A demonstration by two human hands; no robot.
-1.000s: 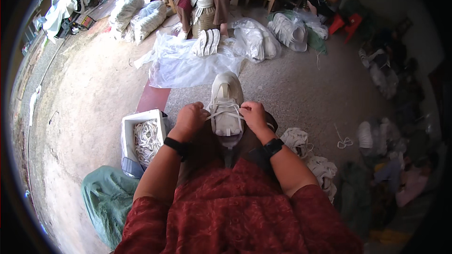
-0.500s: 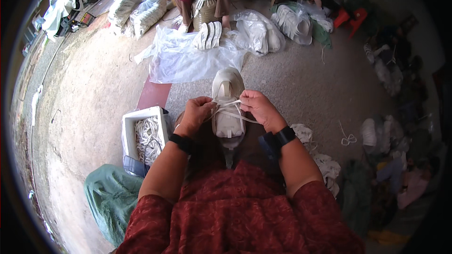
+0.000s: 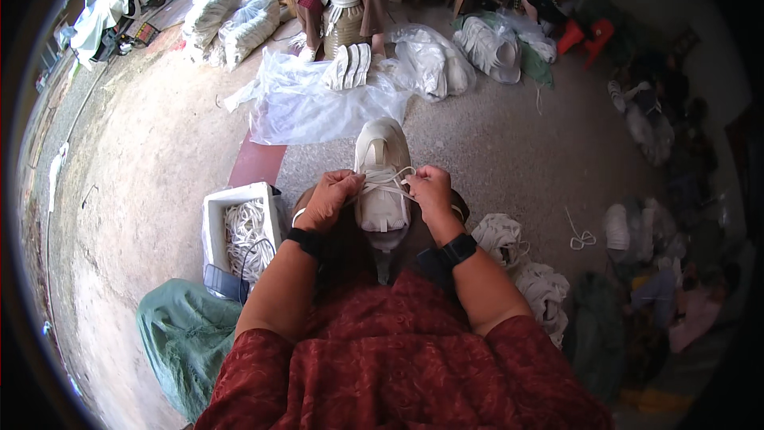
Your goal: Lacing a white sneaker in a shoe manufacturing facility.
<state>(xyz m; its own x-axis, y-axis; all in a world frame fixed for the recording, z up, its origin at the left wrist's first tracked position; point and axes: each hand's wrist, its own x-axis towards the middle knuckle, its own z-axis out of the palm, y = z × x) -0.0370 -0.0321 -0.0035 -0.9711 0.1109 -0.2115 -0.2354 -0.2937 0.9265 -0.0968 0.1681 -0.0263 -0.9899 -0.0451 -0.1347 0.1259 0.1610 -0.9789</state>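
A cream-coloured shoe upper (image 3: 380, 143) stands between my knees, its toe pointing away from me and its tongue toward me. White shoelace (image 3: 387, 181) crosses over its eyelet area. At the shoe's left edge, my left hand (image 3: 333, 195) pinches the lace between thumb and fingers. My right hand (image 3: 432, 191) is closed on a lace end at the right edge, where a small loop of lace curves up beside the fingertips. What supports the shoe from below is mostly hidden.
A white foam box (image 3: 213, 227) of laces stands at my left, by a green sack (image 3: 187, 342). White shoe uppers (image 3: 541, 287) lie at my right. Ahead, clear plastic sheeting (image 3: 318, 107) covers the floor before a seated person (image 3: 374, 0). A loose lace (image 3: 582, 239) lies farther right.
My right hand has shifted slightly left and down, and the lace that stretched between both hands now lies looser, with a small loop near the right fingers. My left hand stays nearly in place.
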